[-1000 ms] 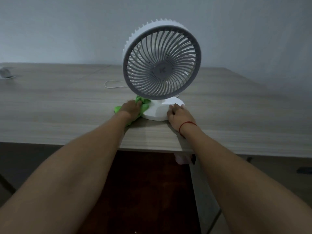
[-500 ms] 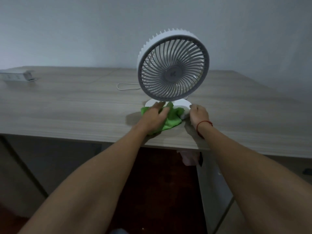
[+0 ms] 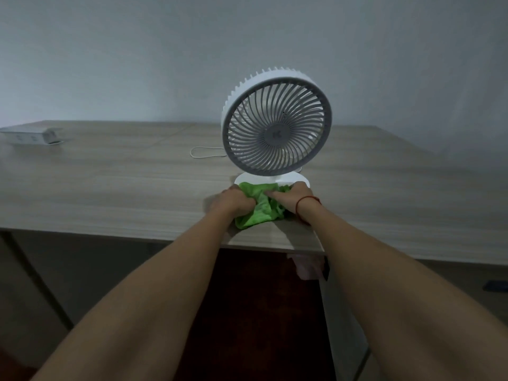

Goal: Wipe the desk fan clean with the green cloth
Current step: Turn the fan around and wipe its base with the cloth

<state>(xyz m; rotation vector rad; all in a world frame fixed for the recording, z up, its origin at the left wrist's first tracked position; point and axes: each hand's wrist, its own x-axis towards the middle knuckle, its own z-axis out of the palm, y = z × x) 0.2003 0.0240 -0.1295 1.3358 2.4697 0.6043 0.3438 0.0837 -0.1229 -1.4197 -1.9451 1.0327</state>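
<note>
A white desk fan (image 3: 276, 125) with a grey round grille stands upright on its round white base (image 3: 298, 179) near the desk's front edge. The green cloth (image 3: 259, 209) lies bunched against the front of the base and on the desk. My left hand (image 3: 232, 203) grips the cloth's left side. My right hand (image 3: 292, 198), with a red string at the wrist, holds the cloth's right side and rests against the base. Both hands are close together in front of the fan.
The wooden desk (image 3: 110, 188) runs wide to both sides. A white cable loop (image 3: 204, 153) lies behind the fan on the left. A white power strip (image 3: 33, 136) sits at the far left. A grey wall rises behind.
My left hand drew the cloth from the left of the base across its front. My right hand came off the base rim and onto the cloth. My view shifted left.
</note>
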